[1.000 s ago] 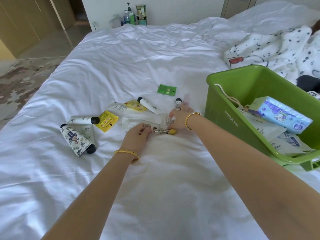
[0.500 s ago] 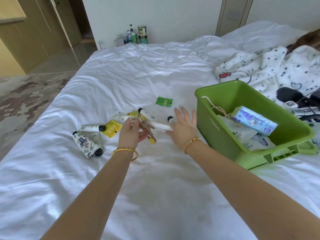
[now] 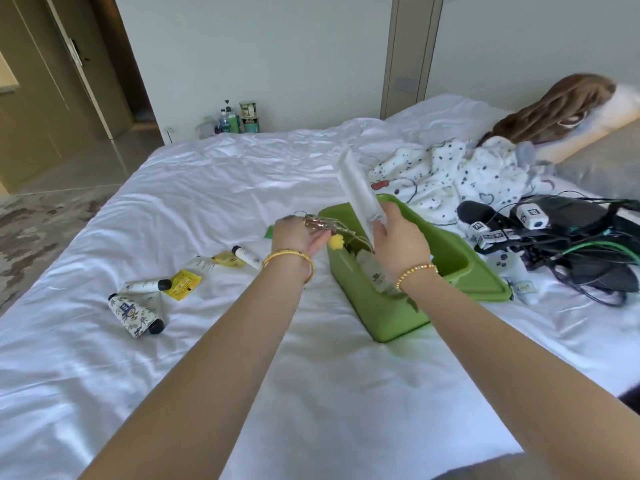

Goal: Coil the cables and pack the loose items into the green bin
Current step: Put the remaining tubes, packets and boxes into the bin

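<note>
Over the green bin (image 3: 460, 268) on the white bed (image 3: 242, 393), I hold both hands up. My left hand (image 3: 298, 235) pinches a small metal tool (image 3: 320, 223) with a yellow knob (image 3: 336, 241) hanging at its end, just above the bin's near-left rim. My right hand (image 3: 398, 244) grips the lower end of a long white tube (image 3: 356, 188), which tilts up and to the left above the bin. Inside the bin I can see pale packets, partly hidden by my right wrist. To the left on the sheet lie a patterned tube with a black cap (image 3: 136, 313), a white tube (image 3: 145, 285) beside it, two yellow sachets (image 3: 181, 280) and another small white tube (image 3: 247, 256). To the right of the bin sits a tangle of black and green cables (image 3: 581, 251), uncoiled.
</note>
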`<state>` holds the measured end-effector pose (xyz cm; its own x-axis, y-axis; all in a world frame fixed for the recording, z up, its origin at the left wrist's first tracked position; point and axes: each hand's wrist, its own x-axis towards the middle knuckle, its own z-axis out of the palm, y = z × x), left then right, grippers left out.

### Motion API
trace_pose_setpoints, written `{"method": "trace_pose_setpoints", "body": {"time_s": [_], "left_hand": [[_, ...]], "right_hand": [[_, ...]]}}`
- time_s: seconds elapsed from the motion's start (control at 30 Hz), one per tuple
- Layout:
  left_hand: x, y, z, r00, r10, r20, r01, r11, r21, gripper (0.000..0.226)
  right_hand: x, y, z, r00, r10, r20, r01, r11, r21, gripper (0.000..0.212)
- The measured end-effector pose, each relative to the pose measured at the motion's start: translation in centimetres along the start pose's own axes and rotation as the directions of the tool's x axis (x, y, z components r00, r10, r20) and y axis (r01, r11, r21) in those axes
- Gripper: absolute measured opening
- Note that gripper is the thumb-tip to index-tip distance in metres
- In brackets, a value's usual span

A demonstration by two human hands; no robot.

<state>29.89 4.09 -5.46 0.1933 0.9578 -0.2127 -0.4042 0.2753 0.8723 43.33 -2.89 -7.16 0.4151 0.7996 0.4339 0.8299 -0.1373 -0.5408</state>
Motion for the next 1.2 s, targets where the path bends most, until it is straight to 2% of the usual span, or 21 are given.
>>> {"method": "trace_pose_setpoints", "body": {"time_s": [0.03,0.07,0.1,0.13,0.17,0.2,0.23,0.27,0.3,0.33,0.4,0.5,0.6,0.67,0.73,0.8,0.87,0.93,1.03,1.13,1.2], "left_hand": [[-0.6,-0.4,1.6,1.000,0.004,0.010,-0.003,0.999,-0.042,0.020],[-1.1,-0.9,3.1,0.999,0.050,0.011,-0.050,0.999,0.002,0.019],[-1.3,-1.6,4.1,0.989,0.143,0.030,-0.145,0.981,0.131,0.024],[-1.2,-2.3,4.7,0.964,0.245,0.106,-0.266,0.907,0.326,0.031],[-0.8,-3.2,5.0,0.923,0.312,0.226,-0.386,0.740,0.550,0.038],[-0.4,-4.1,5.1,0.878,0.326,0.350,-0.474,0.493,0.730,0.044],[-0.1,-5.0,5.1,0.852,0.275,0.445,-0.509,0.243,0.826,0.046],[0.2,-5.8,5.0,0.846,0.187,0.499,-0.514,0.043,0.857,0.043],[0.2,-6.4,4.9,0.854,0.096,0.511,-0.505,-0.084,0.859,0.036],[0.1,-6.8,4.8,0.869,0.012,0.494,-0.486,-0.158,0.859,0.032],[0.0,-7.5,4.7,0.891,-0.095,0.444,-0.452,-0.271,0.850,0.032],[-0.4,-7.8,4.6,0.905,-0.109,0.411,-0.415,-0.437,0.798,0.031],[-0.7,-7.8,4.5,0.871,-0.005,0.491,-0.440,-0.453,0.776,0.029],[-0.7,-8.0,4.3,0.801,0.088,0.592,-0.497,-0.453,0.740,0.039],[-0.4,-8.0,4.2,0.786,0.012,0.618,-0.539,-0.477,0.694,0.044],[0.0,-7.8,4.3,0.841,-0.142,0.522,-0.511,-0.527,0.679,0.050],[0.2,-7.6,4.6,0.871,-0.202,0.447,-0.476,-0.570,0.670,0.055],[0.0,-7.4,4.6,0.847,-0.142,0.513,-0.493,-0.571,0.656,0.047],[-0.7,-7.4,3.9,0.742,0.120,0.660,-0.555,-0.442,0.705,0.032],[-0.7,-6.7,2.1,0.709,0.342,0.616,-0.558,-0.263,0.787,0.030],[-0.4,-6.0,0.3,0.723,0.408,0.557,-0.531,-0.187,0.826,0.027]], "right_hand": [[0.1,1.4,-0.8,0.999,-0.012,-0.049,0.009,0.998,-0.066,0.030],[0.2,2.7,-1.5,0.995,-0.038,-0.097,0.022,0.988,-0.152,0.033],[0.3,3.9,-2.1,0.989,-0.062,-0.133,0.028,0.970,-0.242,0.037],[0.4,5.0,-2.5,0.987,-0.070,-0.147,0.021,0.949,-0.314,0.040],[0.6,6.0,-2.6,0.992,-0.044,-0.120,-0.001,0.934,-0.356,0.042],[0.8,6.8,-2.6,0.999,0.015,-0.042,-0.029,0.929,-0.370,0.042],[1.0,7.3,-2.5,0.992,0.094,0.088,-0.054,0.926,-0.373,0.040],[1.1,7.6,-2.3,0.957,0.171,0.232,-0.074,0.924,-0.376,0.037],[1.2,7.8,-2.2,0.915,0.226,0.335,-0.090,0.922,-0.377,0.036],[1.3,7.8,-2.1,0.887,0.256,0.385,-0.100,0.919,-0.381,0.036],[1.4,7.7,-1.8,0.875,0.282,0.393,-0.105,0.904,-0.414,0.038],[1.3,7.1,-1.5,0.955,0.191,0.227,-0.014,0.794,-0.607,0.027],[1.0,6.4,-1.3,0.990,0.021,0.140,0.079,0.743,-0.665,0.023],[0.9,6.0,-1.0,0.978,0.040,0.205,0.110,0.736,-0.668,0.020],[1.1,5.6,-0.9,0.931,0.196,0.308,0.065,0.741,-0.668,0.019],[1.5,5.5,-1.1,0.864,0.327,0.383,0.000,0.760,-0.650,0.024],[1.8,5.7,-1.0,0.829,0.340,0.444,0.068,0.727,-0.684,0.035],[1.6,5.9,-0.7,0.858,0.272,0.436,0.150,0.679,-0.719,0.044],[0.7,5.2,0.0,0.933,0.108,0.343,0.133,0.782,-0.609,0.038],[-0.1,2.8,1.1,0.970,-0.143,0.194,0.214,0.880,-0.423,0.033],[-0.7,0.4,2.1,0.948,-0.301,0.100,0.317,0.894,-0.316,0.029]]}}
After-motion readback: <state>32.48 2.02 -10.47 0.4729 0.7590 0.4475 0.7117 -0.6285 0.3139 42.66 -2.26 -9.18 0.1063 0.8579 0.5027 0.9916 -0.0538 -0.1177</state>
